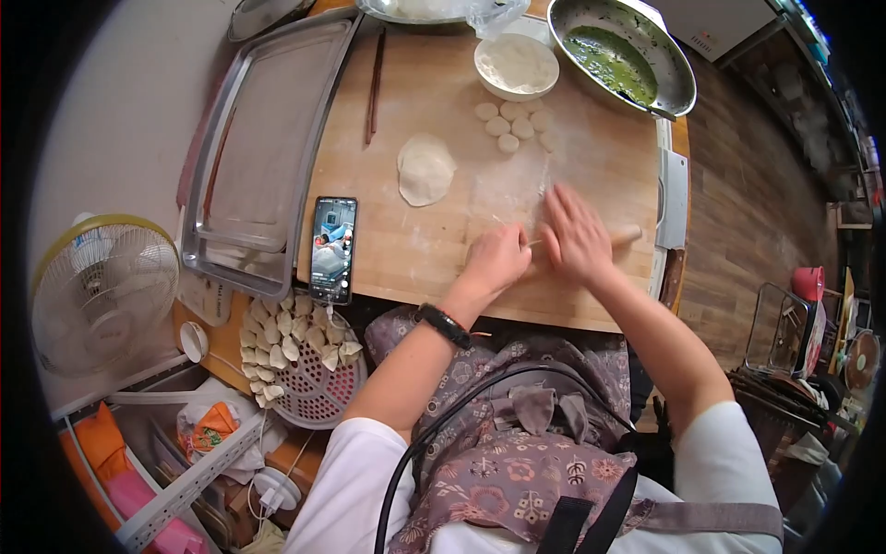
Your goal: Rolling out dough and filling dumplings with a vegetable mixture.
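Observation:
My left hand (497, 260) is curled over the wooden board, its thumb and fingers pinching the edge of a thin piece of dough (533, 243). Most of that dough is hidden by my hands. Just to the right, my right hand (574, 232) presses flat, fingers extended, over a wooden rolling pin (626, 235); only one end shows past the palm. A rolled-out dough wrapper (426, 171), possibly several stacked, lies left of my hands. Several small flattened dough pieces (509, 126) sit beyond them, near a white bowl of flour (516, 66).
A metal bowl with green liquid (609, 66) stands at the far right of the board (401, 256). Chopsticks (375, 90) and a phone (333, 249) lie left, beside a metal tray (270, 145). Dumplings (291, 339) fill part of a perforated round tray (315, 398) below. A fan (104, 291) stands far left.

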`<state>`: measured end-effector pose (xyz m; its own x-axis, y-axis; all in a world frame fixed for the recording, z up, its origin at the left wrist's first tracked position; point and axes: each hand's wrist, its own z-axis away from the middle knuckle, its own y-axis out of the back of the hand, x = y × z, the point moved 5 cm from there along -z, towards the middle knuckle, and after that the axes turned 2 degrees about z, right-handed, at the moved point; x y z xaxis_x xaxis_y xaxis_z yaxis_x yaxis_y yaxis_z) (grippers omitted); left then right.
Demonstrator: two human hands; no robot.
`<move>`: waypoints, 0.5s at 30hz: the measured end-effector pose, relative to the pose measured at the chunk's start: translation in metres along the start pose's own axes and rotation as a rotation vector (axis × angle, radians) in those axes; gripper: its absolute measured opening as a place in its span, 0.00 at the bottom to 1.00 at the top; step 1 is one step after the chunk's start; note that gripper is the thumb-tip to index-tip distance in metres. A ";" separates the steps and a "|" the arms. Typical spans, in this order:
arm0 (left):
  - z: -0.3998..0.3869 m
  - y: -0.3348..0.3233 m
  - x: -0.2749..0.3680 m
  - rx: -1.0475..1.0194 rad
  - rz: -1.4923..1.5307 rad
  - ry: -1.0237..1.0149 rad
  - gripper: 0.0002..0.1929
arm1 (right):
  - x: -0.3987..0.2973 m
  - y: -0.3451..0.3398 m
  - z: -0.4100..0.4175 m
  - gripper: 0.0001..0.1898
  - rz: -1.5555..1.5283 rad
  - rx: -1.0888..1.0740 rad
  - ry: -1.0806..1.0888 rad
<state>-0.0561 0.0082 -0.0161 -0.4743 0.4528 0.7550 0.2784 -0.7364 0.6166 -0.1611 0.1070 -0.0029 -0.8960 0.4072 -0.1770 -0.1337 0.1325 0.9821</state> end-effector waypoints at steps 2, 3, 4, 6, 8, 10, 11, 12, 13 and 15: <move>-0.014 -0.001 0.008 0.038 -0.050 -0.017 0.07 | 0.004 0.009 -0.041 0.30 -0.037 0.164 -0.061; -0.019 0.003 0.009 0.075 -0.105 -0.026 0.08 | 0.004 0.008 -0.046 0.30 -0.042 0.209 -0.086; -0.022 0.003 0.009 0.026 -0.051 -0.062 0.08 | 0.005 0.006 -0.038 0.30 -0.041 0.208 -0.089; -0.016 0.005 0.007 0.050 -0.031 -0.148 0.08 | 0.002 0.001 -0.007 0.32 -0.066 0.151 0.021; -0.012 0.002 0.007 0.059 0.002 -0.255 0.09 | -0.002 0.005 0.035 0.33 -0.049 0.050 0.086; -0.008 0.005 -0.008 0.094 0.119 -0.135 0.08 | -0.005 0.013 0.064 0.33 -0.015 -0.009 0.130; -0.008 0.006 -0.011 0.077 0.126 -0.150 0.08 | -0.006 0.014 0.074 0.32 -0.032 -0.047 0.179; -0.009 0.008 -0.020 0.030 0.192 -0.034 0.08 | -0.009 0.017 0.082 0.32 -0.050 -0.082 0.232; -0.012 0.005 -0.026 -0.014 0.256 0.082 0.08 | -0.004 0.016 0.088 0.32 -0.038 -0.077 0.218; -0.012 0.001 -0.027 0.012 0.373 0.088 0.08 | -0.003 0.013 0.093 0.30 -0.016 0.000 0.285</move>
<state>-0.0530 -0.0114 -0.0386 -0.4079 0.1092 0.9065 0.4553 -0.8362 0.3057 -0.1208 0.1919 0.0044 -0.9767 0.1344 -0.1675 -0.1490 0.1372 0.9793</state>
